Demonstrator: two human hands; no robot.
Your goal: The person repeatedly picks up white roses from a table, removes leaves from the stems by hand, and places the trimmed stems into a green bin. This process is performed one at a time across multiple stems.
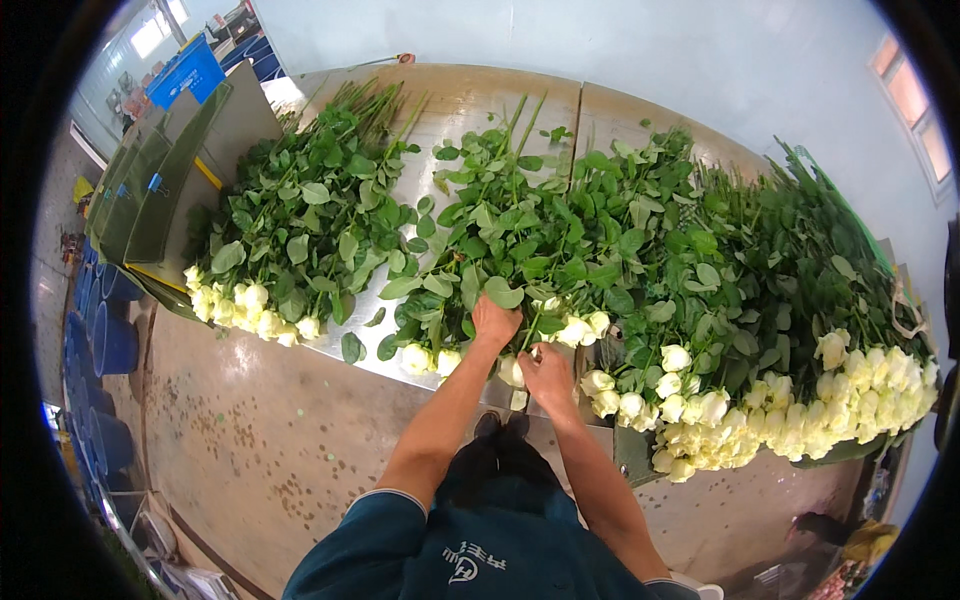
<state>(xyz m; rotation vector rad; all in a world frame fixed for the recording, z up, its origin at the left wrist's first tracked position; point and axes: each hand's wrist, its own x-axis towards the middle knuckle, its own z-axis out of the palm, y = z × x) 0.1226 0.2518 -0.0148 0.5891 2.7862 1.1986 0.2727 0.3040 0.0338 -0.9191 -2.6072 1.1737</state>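
Observation:
A white rose (511, 371) lies head toward me at the table's front edge, between my two hands. My left hand (496, 322) is closed around its stem just above the bloom; leaves cover part of the fingers. Thumb and fingertips of my right hand (547, 375) pinch at the right side of that bloom. Just below it, a loose pale petal (518, 400) shows against the table edge. Leafy rose stems (517, 217) spread away from me under and beyond both hands. More white blooms (576, 330) sit right of my left hand, others (430, 360) to its left.
A bunch of white roses (255, 307) lies left, beside upright divider panels (202, 172) with clips. Many roses (810, 412) are heaped at the right, by green netting (847, 202). The metal table (450, 105) meets a wall. Blue buckets (115, 341) line the floor at left.

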